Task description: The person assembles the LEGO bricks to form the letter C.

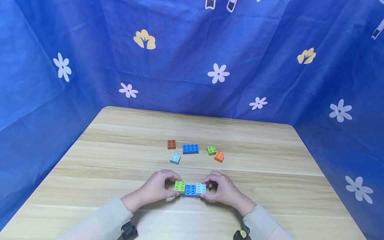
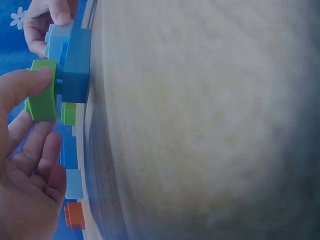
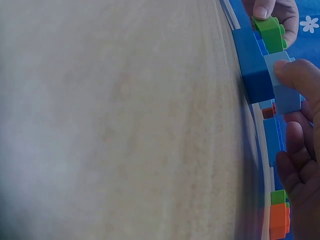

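A long blue toy brick [image 1: 190, 190] lies near the front of the table. Over its left end my left hand [image 1: 159, 187] pinches a green brick [image 1: 180, 186] between thumb and fingers. In the left wrist view a narrow gap with studs shows between this green brick [image 2: 44, 95] and the blue brick [image 2: 76, 75]. At the other end, my right hand [image 1: 222, 188] pinches a light blue brick [image 1: 201, 188]. The right wrist view has the light blue brick [image 3: 284, 87] against the studded side of the blue one; whether it is fully seated I cannot tell.
Beyond the hands several loose bricks lie on the wooden table [image 1: 120, 133]: brown [image 1: 171, 144], blue [image 1: 190, 149], light blue [image 1: 175, 158], green [image 1: 211, 150] and orange [image 1: 219, 156]. A blue patterned cloth [image 1: 180, 66] surrounds the back and sides.
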The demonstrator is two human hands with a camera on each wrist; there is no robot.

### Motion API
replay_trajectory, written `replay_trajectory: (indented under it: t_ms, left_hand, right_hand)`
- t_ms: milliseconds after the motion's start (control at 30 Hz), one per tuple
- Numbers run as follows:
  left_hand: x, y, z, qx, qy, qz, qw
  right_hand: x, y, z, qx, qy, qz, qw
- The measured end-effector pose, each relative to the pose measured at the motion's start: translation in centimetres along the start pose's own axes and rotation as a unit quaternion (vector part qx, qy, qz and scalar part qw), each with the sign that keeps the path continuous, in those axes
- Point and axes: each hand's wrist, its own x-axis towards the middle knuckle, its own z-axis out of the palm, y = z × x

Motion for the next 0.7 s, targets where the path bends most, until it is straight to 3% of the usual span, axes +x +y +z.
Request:
replay_trajectory:
  t_ms: [333, 700]
  left_hand:
    - [0.31, 0.41, -0.03, 0.036, 0.004, 0.019, 0.9992]
    - [0.46, 0.8, -0.01, 0.03, -0.009, 0.001, 0.9995]
  right_hand:
    - [-0.08, -0.03, 0.0, 0.002, 0.001, 0.0, 1.0]
    - [-0.1, 0.08, 0.14, 0.01, -0.003, -0.001, 1.0]
